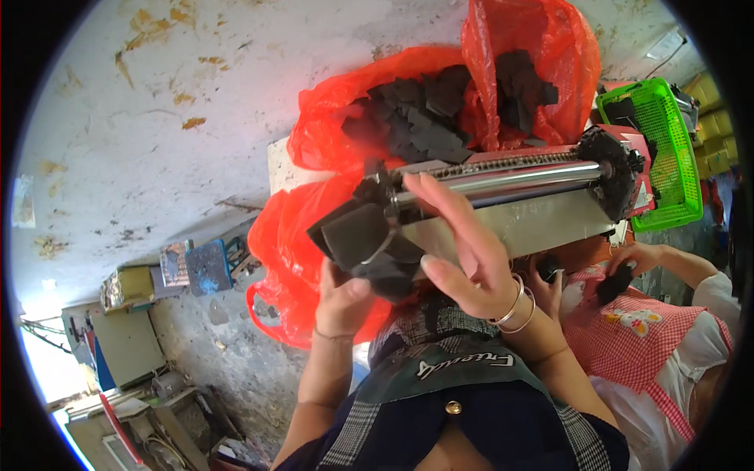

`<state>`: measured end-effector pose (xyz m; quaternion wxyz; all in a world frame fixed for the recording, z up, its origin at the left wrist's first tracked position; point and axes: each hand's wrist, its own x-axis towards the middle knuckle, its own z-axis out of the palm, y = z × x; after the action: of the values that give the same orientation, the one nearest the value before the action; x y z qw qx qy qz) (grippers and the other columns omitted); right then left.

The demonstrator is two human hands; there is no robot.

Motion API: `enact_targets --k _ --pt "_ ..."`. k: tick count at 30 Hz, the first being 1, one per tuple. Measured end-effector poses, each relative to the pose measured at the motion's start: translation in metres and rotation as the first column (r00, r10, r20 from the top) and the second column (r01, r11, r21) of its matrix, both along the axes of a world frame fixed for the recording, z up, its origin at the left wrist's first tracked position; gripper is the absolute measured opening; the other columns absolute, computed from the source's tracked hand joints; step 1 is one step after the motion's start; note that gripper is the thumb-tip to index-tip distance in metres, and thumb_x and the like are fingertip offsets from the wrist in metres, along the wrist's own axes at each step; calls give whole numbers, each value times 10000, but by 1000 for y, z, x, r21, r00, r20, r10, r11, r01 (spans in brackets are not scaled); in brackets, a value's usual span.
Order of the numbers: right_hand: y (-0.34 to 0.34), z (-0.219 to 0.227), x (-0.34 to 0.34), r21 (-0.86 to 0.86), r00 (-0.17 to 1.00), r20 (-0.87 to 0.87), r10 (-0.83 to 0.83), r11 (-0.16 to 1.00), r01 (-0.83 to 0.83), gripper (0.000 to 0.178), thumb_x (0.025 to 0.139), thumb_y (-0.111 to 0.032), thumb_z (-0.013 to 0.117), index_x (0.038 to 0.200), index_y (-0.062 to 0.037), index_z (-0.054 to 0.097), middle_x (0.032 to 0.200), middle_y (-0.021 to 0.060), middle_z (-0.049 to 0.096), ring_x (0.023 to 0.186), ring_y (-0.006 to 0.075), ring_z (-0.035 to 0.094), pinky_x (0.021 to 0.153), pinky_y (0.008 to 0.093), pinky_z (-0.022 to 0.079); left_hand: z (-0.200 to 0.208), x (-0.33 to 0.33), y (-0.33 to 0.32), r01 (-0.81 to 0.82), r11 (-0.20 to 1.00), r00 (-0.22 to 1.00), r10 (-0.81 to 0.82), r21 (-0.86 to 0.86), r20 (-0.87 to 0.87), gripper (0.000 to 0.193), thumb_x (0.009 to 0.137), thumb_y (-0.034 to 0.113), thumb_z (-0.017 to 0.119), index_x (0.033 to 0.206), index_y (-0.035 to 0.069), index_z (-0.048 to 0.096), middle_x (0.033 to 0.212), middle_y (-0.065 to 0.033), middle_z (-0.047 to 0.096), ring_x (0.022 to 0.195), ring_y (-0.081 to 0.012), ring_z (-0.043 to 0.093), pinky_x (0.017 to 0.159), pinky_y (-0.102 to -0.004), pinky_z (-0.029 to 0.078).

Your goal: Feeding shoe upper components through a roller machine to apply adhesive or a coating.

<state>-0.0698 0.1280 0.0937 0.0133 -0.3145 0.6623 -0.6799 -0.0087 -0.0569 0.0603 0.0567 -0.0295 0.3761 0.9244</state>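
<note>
My left hand [342,302] is closed around a few flat black pieces [357,239], thumb at their lower edge. They look like cut sheet material, but I cannot tell whether leather or foam. A thin pale curved line crosses them. To the right, my right hand [475,263] has its fingers stretched and apart, with nothing visible in it. Its fingertips are in front of a machine with a shiny metal roller [510,182] and a metal plate [542,221]. More black pieces [424,110] lie in a red plastic bag [330,98] behind the machine.
Another red bag [275,228] hangs by my left hand. A green basket [683,157] stands at the far right. Beside me, a co-worker's hand [638,257] is by a dark piece [614,284]. A stained wall [157,102] rises on the left.
</note>
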Motion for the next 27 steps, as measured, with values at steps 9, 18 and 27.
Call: enact_targets --k 9,18,27 --pt "0 -17 52 183 926 -375 -46 976 122 742 667 -137 760 1319 24 444 1384 232 406 1239 406 438 1018 451 397 7 29 7 239 966 964 -248 104 93 915 705 469 686 1406 30 295 1350 -158 446 1190 -295 511 991 -439 446" --pt "21 -16 71 182 930 -353 -102 968 174 533 667 -48 768 1165 19 588 1170 174 575 1108 330 552 922 404 473 13 35 11 287 890 918 -361 353 163 756 722 240 668 1363 11 339 1263 -168 498 1194 -323 488 1015 -459 408" --pt "42 -34 92 141 987 -28 -156 977 158 169 723 33 708 837 -45 611 839 54 551 792 219 548 689 325 448 1 42 21 597 779 687 -620 193 378 546 623 98 718 1126 9 527 1047 -85 567 1008 -194 554 868 -330 459"
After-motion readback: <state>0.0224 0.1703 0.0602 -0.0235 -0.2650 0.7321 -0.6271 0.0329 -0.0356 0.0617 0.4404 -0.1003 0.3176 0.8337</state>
